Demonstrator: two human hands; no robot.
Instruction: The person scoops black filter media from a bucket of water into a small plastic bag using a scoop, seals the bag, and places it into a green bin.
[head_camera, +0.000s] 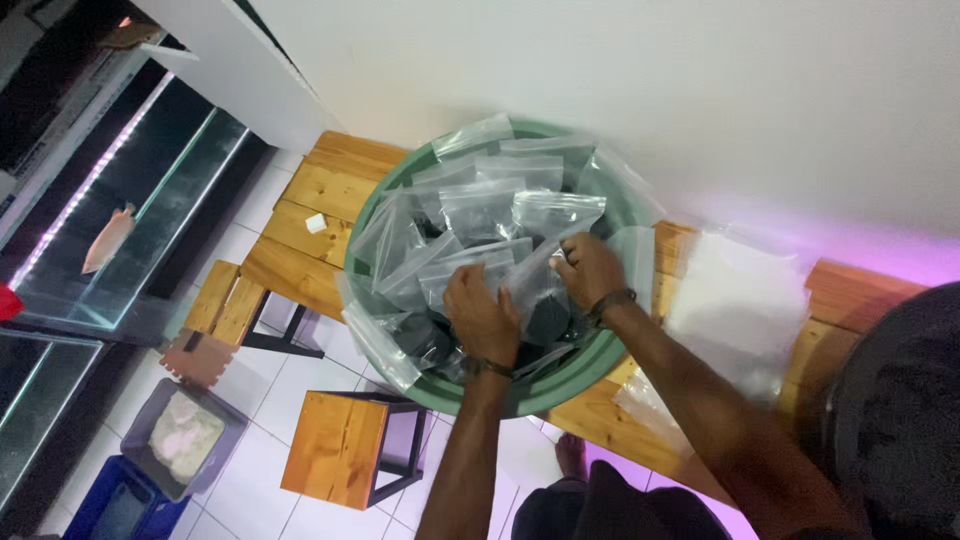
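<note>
A green round basin (600, 350) stands on a wooden table (330, 180), full of several clear plastic zip bags (480, 205) holding dark contents. Both my hands are inside it. My left hand (480, 315) presses on and grips one clear bag (528, 290) near the basin's middle. My right hand (590, 268) pinches the top edge of that same bag. Each wrist wears a dark band. The bag's lower part is hidden behind my left hand.
A pile of empty clear bags (735, 300) lies on the table right of the basin; a small white block (316, 223) lies left. Wooden stools (335, 450) stand below. A glass fish tank (150, 200) with an orange fish (110, 238), a grey tub (185, 435) and a blue crate (110, 505) are at left.
</note>
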